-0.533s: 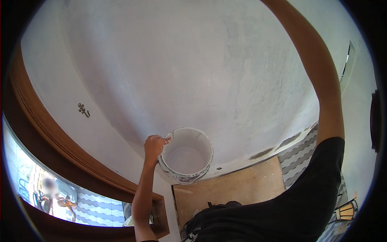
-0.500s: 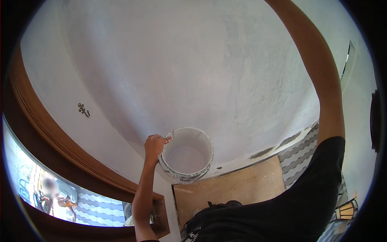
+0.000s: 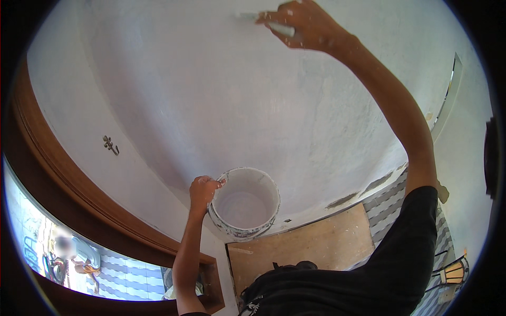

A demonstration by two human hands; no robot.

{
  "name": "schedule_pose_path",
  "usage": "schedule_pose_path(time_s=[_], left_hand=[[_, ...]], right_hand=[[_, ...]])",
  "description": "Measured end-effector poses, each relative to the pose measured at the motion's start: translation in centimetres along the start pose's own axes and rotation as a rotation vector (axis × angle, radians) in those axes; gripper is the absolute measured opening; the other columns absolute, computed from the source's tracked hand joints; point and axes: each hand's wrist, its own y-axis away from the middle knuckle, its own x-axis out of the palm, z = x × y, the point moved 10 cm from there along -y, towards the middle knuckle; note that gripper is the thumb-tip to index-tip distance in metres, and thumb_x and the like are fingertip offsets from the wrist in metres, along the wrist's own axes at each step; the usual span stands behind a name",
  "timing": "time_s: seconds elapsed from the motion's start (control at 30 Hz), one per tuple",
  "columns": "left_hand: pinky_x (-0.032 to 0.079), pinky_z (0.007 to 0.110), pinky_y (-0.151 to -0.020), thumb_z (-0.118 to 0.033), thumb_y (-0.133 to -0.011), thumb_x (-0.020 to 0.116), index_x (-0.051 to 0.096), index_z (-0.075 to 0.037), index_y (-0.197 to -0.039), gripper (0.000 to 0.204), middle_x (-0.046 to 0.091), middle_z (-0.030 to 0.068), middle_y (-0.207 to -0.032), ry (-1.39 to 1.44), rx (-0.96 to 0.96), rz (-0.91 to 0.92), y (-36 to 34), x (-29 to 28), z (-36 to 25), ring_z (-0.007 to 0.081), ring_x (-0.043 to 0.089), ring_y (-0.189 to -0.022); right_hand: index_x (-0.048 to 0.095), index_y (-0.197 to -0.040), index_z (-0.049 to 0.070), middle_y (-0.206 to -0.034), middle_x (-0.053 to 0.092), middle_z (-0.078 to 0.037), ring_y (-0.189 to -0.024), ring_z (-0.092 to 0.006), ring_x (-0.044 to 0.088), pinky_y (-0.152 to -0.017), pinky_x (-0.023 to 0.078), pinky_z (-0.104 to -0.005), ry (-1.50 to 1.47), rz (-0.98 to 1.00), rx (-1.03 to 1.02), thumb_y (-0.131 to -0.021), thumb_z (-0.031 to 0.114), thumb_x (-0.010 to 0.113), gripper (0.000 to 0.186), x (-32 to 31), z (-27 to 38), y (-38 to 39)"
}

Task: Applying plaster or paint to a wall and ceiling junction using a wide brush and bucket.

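My left hand [image 3: 202,192] grips the rim of a white, paint-smudged bucket [image 3: 266,189], which has a pale, whitish inside. High in the view, my right hand [image 3: 311,29] is closed round a flat, white-coated tool [image 3: 282,28], its blurred end against or very close to the pale, patchy wall [image 3: 190,79]. I cannot make out exactly what kind of tool it is. White flecks mark the fingers of both hands.
A curved-looking wooden frame [image 3: 79,195] borders a bright opening at left, where a person [image 3: 84,255] is outside. A metal hook [image 3: 110,145] is on the wall. Below are a tan board [image 3: 327,237] and patterned tiles [image 3: 382,205]. A lantern-like fixture [image 3: 453,274] sits at lower right.
My right hand has come down and leftward into view from beyond the top edge, with the white tool in it. My left hand and the bucket have barely moved.
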Motion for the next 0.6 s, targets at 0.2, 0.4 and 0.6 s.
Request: schedule_pose_path(time_s=[0.2, 0.4, 0.6], left_hand=[[0.044, 0.042, -0.060, -0.036, -0.078, 0.072, 0.064, -0.002, -0.063, 0.038, 0.057, 0.0146, -0.062, -0.194, 0.454, -0.119, 0.9, 0.2, -3.1, 0.0338, 0.058, -0.064], [0.043, 0.040, -0.057, -0.032, -0.077, 0.074, 0.061, 0.000, -0.061, 0.037, 0.056, 0.0142, -0.061, -0.002, 0.252, -0.064, 0.3, 0.2, -0.9, 0.0317, 0.056, -0.058], [0.042, 0.039, -0.056, -0.030, -0.075, 0.075, 0.058, 0.002, -0.059, 0.039, 0.055, 0.0141, -0.058, 0.062, 0.132, -0.043, -0.2, 0.5, 0.5, 0.0297, 0.055, -0.056]], right_hand=[[0.063, -0.114, 0.007, -0.120, 0.064, -0.009, -0.100, -0.0272, 0.063, -0.086, 0.050, -0.0411, -0.093, -0.291, -0.078, -0.086, 0.014, 0.061, 0.028, -4.9, -1.0, -3.0], [0.061, -0.127, 0.017, -0.139, 0.053, -0.008, -0.121, -0.0267, 0.057, -0.081, 0.057, -0.0329, 0.063, -0.355, -0.081, -0.079, 0.009, 0.074, 0.050, 5.3, 6.0, 5.0], [0.065, -0.117, 0.013, -0.138, 0.052, -0.013, -0.126, -0.0302, 0.051, -0.068, 0.058, -0.0336, -0.182, -0.207, -0.143, -0.085, 0.015, 0.060, 0.032, 10.8, 15.1, 13.5]])
